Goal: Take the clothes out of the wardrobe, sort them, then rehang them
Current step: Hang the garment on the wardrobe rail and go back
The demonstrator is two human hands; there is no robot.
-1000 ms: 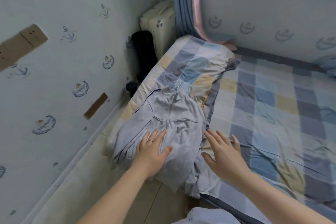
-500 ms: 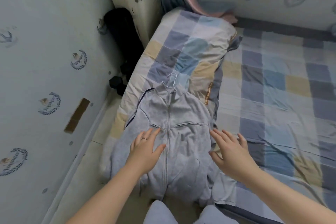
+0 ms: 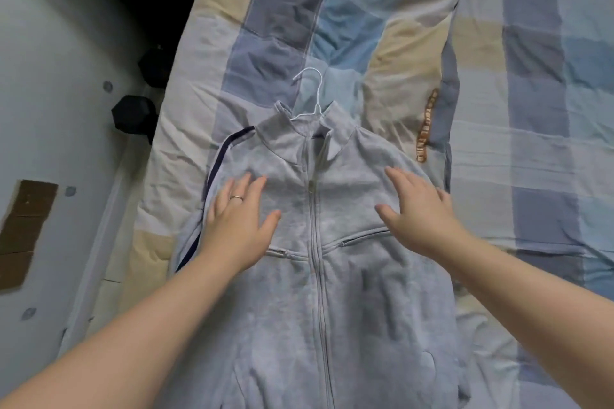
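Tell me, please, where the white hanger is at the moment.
In the head view, the white hanger is just above centre, its hook sticking out of the collar of the grey jacket, lying on the checked quilt.

An orange strip (image 3: 426, 125) on the checked quilt's (image 3: 285, 7) edge carries a line of pale lettering, too blurred to read; nothing else shows legible text.

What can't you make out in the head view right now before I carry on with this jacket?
Head view:
Hanger: only the hook shows; its arms are hidden inside the grey jacket.
Jacket hem: cut off by the bottom edge.
Fabric under the left hand and right hand: covered by the palms.
Orange lettering on the quilt: too blurred to read.
Dark objects left of the quilt: in shadow, unidentifiable.
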